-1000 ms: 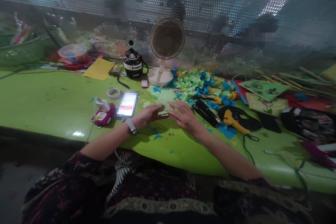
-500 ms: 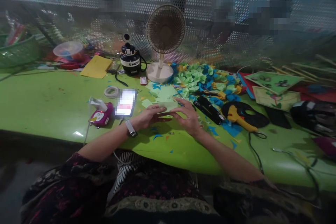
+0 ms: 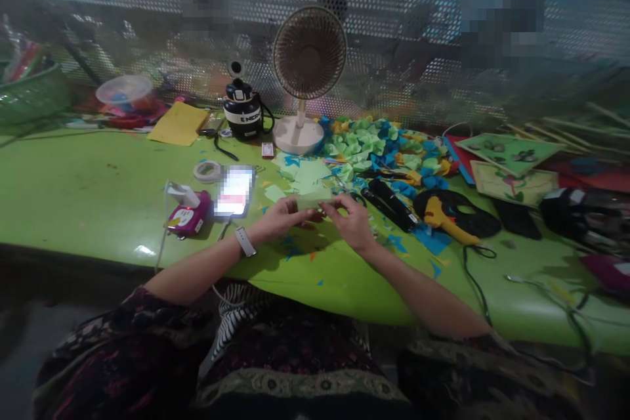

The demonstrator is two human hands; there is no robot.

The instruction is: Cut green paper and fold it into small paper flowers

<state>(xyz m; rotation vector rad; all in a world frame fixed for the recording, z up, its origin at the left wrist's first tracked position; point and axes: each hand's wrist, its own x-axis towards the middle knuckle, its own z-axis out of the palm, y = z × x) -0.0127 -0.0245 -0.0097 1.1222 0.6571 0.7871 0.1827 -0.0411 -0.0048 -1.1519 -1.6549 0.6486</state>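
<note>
My left hand [image 3: 280, 218] and my right hand [image 3: 350, 221] pinch the two ends of a folded light-green paper [image 3: 315, 201] and hold it just above the green table [image 3: 88, 190]. A watch is on my left wrist. More light-green paper sheets [image 3: 308, 174] lie on the table right behind my hands. A lit phone [image 3: 235, 192] lies to the left of my left hand.
A pink charger [image 3: 188, 218] and a tape roll [image 3: 207, 171] lie near the phone. Behind stand a small fan [image 3: 308, 72] and a black jug [image 3: 242, 117]. Folded paper pieces [image 3: 374, 147], black tools [image 3: 391, 203] and a yellow glue gun [image 3: 443, 220] lie to the right. Paper scraps litter the table.
My hands pressed the green paper flat on the table a second ago; now both have lifted it off the surface, pinched at its ends. The view has tilted down a little.
</note>
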